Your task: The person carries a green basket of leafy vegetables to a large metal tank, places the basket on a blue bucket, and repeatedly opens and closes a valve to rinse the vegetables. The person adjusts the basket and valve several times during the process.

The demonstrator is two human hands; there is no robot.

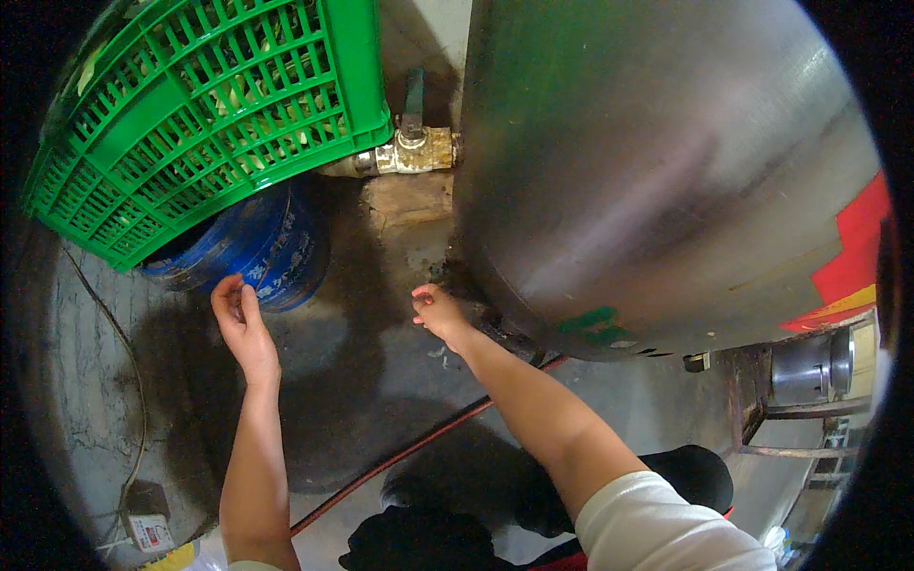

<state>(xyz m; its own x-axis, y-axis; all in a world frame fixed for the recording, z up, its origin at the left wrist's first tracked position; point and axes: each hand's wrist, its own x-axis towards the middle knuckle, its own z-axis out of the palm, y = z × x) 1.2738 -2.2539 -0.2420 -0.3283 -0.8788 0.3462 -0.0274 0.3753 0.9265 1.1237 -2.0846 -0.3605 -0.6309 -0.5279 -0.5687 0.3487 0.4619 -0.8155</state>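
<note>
My left hand (246,321) is raised below the green plastic crate (136,150), in front of a blue drum (275,257). Its fingers are curled with a gap to the thumb, and nothing shows in it. The crate holds leafy greens (235,100), seen through its slats, and stands over the drum. To the right, my right hand (435,310) hangs over the floor near the foot of a large metal tank (628,178). Its fingers are bent, and whether anything small is between them cannot be told.
A valve with a lever handle (414,146) joins the tank, above a wooden block (410,200). A reddish hose (400,457) crosses the floor. A cable (128,350) runs down the left wall to a white box (150,533). Metal pots (800,371) stand at right.
</note>
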